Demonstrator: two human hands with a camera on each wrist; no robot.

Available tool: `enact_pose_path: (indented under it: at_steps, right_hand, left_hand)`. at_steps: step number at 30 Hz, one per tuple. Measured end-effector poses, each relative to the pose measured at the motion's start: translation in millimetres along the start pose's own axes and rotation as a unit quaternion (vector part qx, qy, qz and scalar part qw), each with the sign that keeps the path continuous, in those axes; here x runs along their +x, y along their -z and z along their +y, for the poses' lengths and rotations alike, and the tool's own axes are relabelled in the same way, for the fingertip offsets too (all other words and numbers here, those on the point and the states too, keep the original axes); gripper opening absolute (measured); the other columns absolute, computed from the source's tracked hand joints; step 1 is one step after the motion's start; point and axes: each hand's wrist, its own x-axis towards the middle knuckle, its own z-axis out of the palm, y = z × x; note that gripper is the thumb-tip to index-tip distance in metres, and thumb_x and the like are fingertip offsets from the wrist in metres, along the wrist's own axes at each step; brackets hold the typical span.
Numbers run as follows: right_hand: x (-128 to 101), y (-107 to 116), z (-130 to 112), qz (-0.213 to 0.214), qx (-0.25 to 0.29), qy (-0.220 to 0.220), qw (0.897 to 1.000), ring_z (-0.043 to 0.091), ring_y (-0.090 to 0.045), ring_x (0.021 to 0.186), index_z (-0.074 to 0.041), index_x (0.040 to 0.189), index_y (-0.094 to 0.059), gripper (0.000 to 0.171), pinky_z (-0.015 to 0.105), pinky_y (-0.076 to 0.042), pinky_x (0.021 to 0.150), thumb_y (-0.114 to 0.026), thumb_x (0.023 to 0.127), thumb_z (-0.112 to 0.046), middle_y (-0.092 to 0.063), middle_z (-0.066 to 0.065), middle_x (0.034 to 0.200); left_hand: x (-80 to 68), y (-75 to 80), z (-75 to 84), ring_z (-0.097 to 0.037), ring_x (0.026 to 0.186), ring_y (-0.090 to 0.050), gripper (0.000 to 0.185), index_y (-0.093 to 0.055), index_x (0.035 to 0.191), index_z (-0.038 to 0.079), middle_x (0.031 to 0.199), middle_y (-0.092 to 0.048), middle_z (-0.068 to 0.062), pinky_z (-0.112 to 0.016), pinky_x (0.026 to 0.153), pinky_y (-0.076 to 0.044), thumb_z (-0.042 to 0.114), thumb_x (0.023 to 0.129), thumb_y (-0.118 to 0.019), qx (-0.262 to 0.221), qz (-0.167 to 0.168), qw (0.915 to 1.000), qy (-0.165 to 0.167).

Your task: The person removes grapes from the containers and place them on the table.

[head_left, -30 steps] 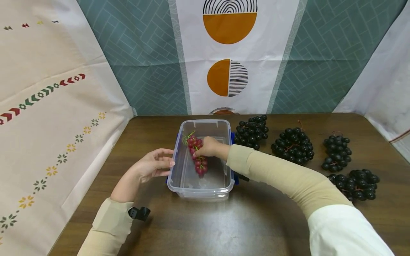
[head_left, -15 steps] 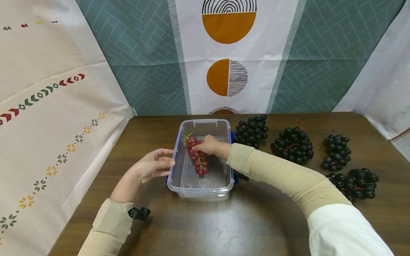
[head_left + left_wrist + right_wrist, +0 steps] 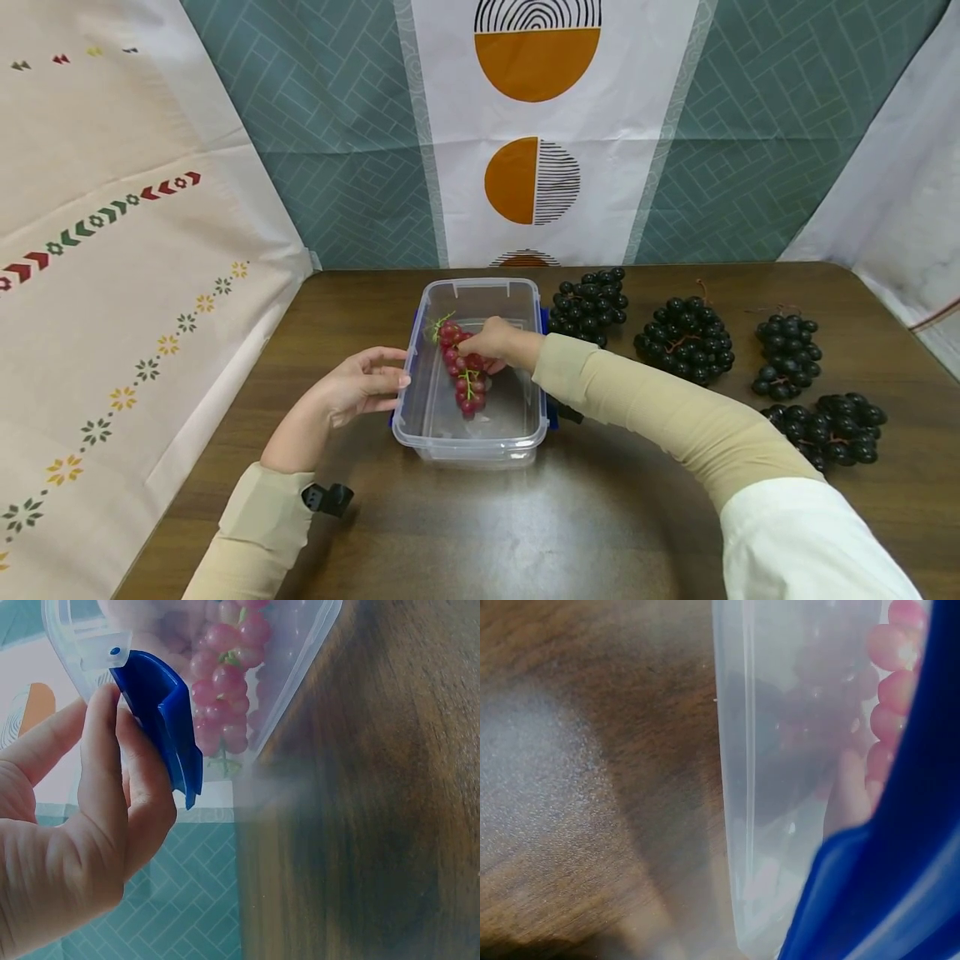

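Observation:
A clear plastic box point(image 3: 472, 446) with blue clasps stands lidless on the table. A bunch of red grapes point(image 3: 471, 387) lies inside, its green stem end toward the far left corner. My right hand point(image 3: 497, 343) reaches over the box's right side and holds the bunch by its middle, thumb on top; its other fingers are partly hidden. My left hand point(image 3: 367, 385) touches the box's left side with extended fingertips. In the left wrist view, those fingertips point(image 3: 106, 701) are at the rim beside a blue clasp point(image 3: 161, 712). Pink grapes point(image 3: 891, 690) show through the wall in the right wrist view.
Several bunches of black grapes lie to the box's right: one point(image 3: 588, 307) close beside it, one point(image 3: 684, 342) farther right, one point(image 3: 787, 357) beyond that and one point(image 3: 832, 432) nearer the front. Behind the brown table point(image 3: 360, 312) hangs a patterned cloth point(image 3: 345, 167).
The right hand has shifted slightly on the red grapes, its thumb lifting and then settling back onto the bunch. The left hand and the box stay in place.

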Motion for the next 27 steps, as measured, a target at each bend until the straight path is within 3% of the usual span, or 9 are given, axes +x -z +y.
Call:
enact_pose_path:
  at_steps: [6,14,19,27]
  right_hand:
    - [-2.8,0.8,0.7,-0.01,0.016,-0.005,1.0,0.021,-0.062,0.07,0.007,0.106,-0.053,0.037,0.039,-0.057,0.071,-0.067,0.081,-0.016,-0.051,0.007,0.083]
    - [-4.6,1.6,5.6,-0.044,0.027,-0.011,0.999,0.02,-0.061,0.06,-0.001,0.089,-0.053,0.024,0.041,-0.057,0.071,-0.067,0.083,-0.018,-0.055,0.007,0.075]
    - [-6.9,1.5,5.6,-0.05,0.033,-0.005,0.998,0.02,-0.061,0.062,-0.001,0.087,-0.056,0.02,0.039,-0.057,0.069,-0.065,0.085,-0.019,-0.057,0.007,0.074]
    - [-9.4,1.1,3.1,-0.042,0.046,0.021,0.998,0.017,-0.061,0.059,-0.006,0.072,-0.053,0.021,0.042,-0.057,0.073,-0.065,0.084,-0.019,-0.058,0.005,0.069]
  left_hand:
    - [-0.3,-0.9,-0.5,-0.012,0.086,-0.064,0.055,-0.033,0.138,-0.002,0.101,-0.059,-0.005,-0.028,0.077,-0.055,0.005,0.091,-0.06,0.001,0.003,1.0,-0.001]
    - [-1.2,-1.9,-0.3,-0.013,0.087,-0.064,0.054,-0.034,0.137,-0.002,0.104,-0.059,-0.009,-0.029,0.079,-0.055,0.006,0.091,-0.061,0.0,0.001,1.0,-0.001]
    - [-2.4,-2.7,0.2,-0.015,0.088,-0.065,0.053,-0.034,0.137,-0.003,0.101,-0.06,-0.008,-0.029,0.077,-0.056,0.005,0.091,-0.061,-0.002,-0.001,1.0,-0.002]
    - [-3.5,-4.5,0.7,-0.016,0.091,-0.064,0.051,-0.035,0.133,-0.006,0.101,-0.058,-0.009,-0.027,0.077,-0.055,0.007,0.091,-0.06,0.023,-0.009,0.9997,-0.009]
